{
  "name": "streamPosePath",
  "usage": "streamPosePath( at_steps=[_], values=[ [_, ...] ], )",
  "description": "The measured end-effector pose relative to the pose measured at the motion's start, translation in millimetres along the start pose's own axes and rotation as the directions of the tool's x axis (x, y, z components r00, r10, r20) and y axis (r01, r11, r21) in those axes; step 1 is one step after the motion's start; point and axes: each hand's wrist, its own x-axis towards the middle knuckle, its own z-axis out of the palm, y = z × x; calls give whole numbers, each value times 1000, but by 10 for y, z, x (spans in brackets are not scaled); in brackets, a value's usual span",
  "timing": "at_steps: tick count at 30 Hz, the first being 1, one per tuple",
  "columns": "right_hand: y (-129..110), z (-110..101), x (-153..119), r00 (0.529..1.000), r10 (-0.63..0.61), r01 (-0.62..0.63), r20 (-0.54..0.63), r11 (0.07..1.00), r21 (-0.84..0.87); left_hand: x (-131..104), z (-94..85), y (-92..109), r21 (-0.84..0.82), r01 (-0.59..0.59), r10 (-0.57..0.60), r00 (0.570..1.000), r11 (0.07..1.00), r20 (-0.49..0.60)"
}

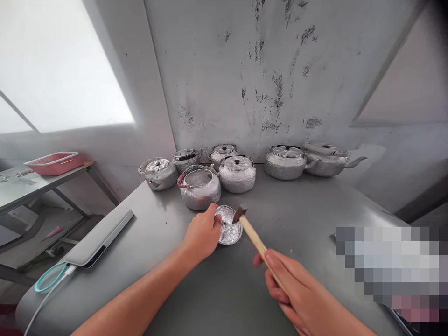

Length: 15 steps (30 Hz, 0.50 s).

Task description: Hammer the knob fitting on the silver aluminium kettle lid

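My left hand pinches the left rim of a round, dented silver kettle lid on the grey table. A small hole shows near the lid's middle. In my right hand is a hammer, gripped by its pale wooden handle. Its dark metal head is over the lid's right part; whether it touches the lid I cannot tell. Just behind the lid stands a lidless kettle with a handle wrapped in red and dark cord.
Several more kettles stand along the wall, among them a lidded kettle and a long-spouted kettle. A power bank with cables lies at the left. A pink basket sits on a side table. The right corner is blurred out.
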Motion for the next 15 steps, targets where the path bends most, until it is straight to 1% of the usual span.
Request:
streamPosePath(
  at_steps=[2,5,9,12,13,15],
  values=[
    [-9,2,-12,1000,23,-23,10,999,-22,-4,-6,6,10,4,-4,1000,1000,8],
    [-2,5,-15,1000,-25,25,-1,1000,18,-5,-14,12,18,5,-5,1000,1000,6],
    [48,-4,11,999,27,-26,46,1000,-10,-3,-17,16,27,11,-12,1000,1000,15],
    [87,1,35,998,-55,54,11,997,54,-2,-14,18,30,8,-8,1000,1000,11],
    [96,7,44,999,-53,52,12,997,62,-3,-13,18,34,11,-11,1000,999,8],
    [106,23,55,995,67,-69,74,997,26,-4,-13,20,40,16,-17,1000,999,14]
  ],
)
